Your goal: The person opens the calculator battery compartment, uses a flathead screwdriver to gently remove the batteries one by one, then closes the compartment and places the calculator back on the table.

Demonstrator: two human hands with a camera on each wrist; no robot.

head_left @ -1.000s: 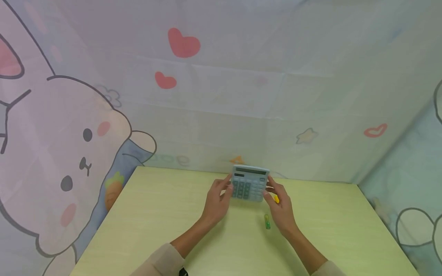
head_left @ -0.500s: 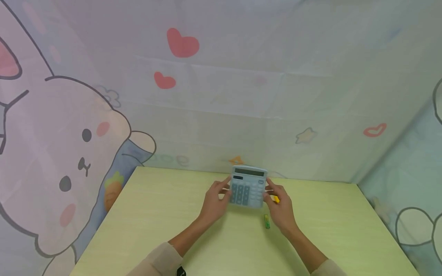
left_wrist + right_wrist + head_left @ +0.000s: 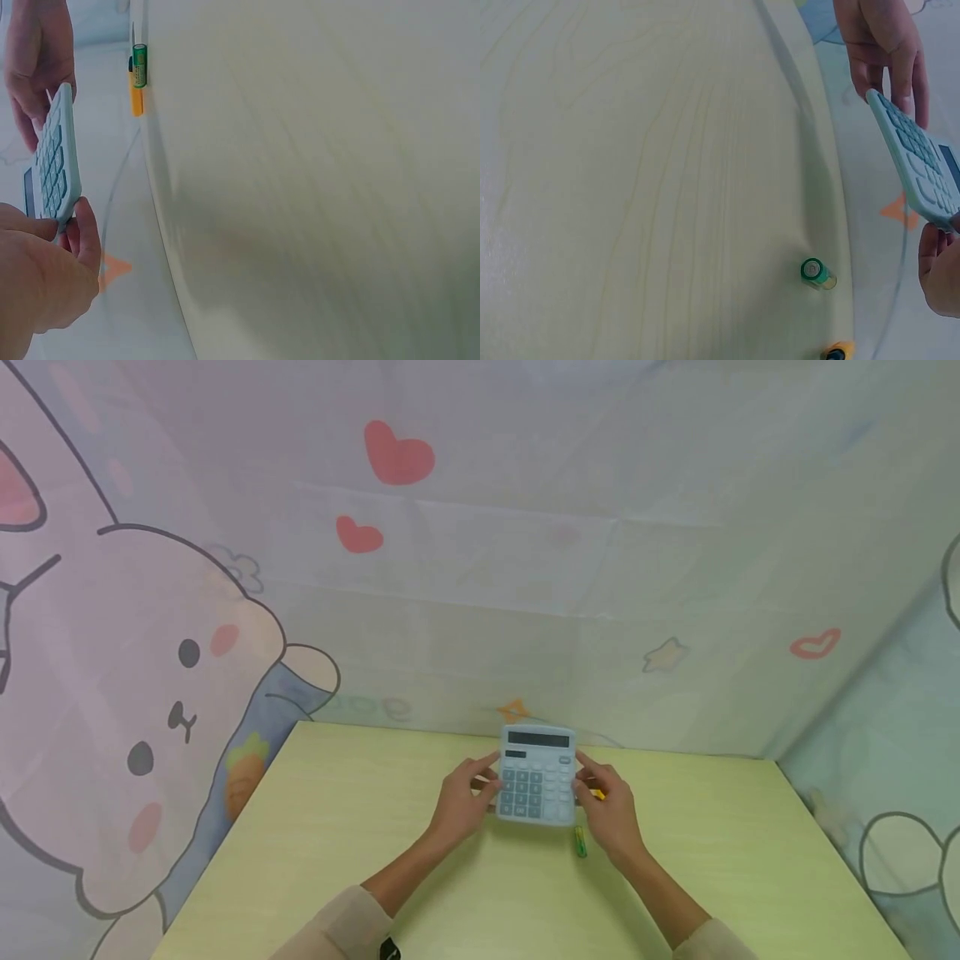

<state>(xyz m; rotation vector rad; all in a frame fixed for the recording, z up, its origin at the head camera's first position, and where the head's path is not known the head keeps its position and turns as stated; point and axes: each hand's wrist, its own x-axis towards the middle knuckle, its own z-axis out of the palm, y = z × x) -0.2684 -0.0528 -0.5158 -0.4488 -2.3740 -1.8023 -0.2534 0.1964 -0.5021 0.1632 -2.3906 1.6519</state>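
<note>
A light blue calculator (image 3: 537, 775) is held up above the table between both hands, its keys and dark display facing the head camera. My left hand (image 3: 461, 797) grips its left edge, thumb at the front and fingers behind. On the opposite edge my right hand (image 3: 611, 810) pinches it the same way. Both wrist views show the calculator (image 3: 58, 161) tilted and clear of the tabletop. A green battery (image 3: 581, 842) lies on the table just below the calculator's right corner. Partly hidden behind the right hand is a small yellow-orange object (image 3: 599, 794).
The pale yellow-green table (image 3: 360, 802) ends at a printed cloth backdrop (image 3: 480, 635) close behind the calculator. In the right wrist view the battery (image 3: 818, 274) stands out near the table's far edge, with the orange object (image 3: 838, 350) beyond it. A small black item (image 3: 389, 949) shows by the left sleeve.
The calculator has tipped so that its face turns more fully toward the head camera, and its lower edge has come down and nearer. Both hands keep their hold; the battery has not moved.
</note>
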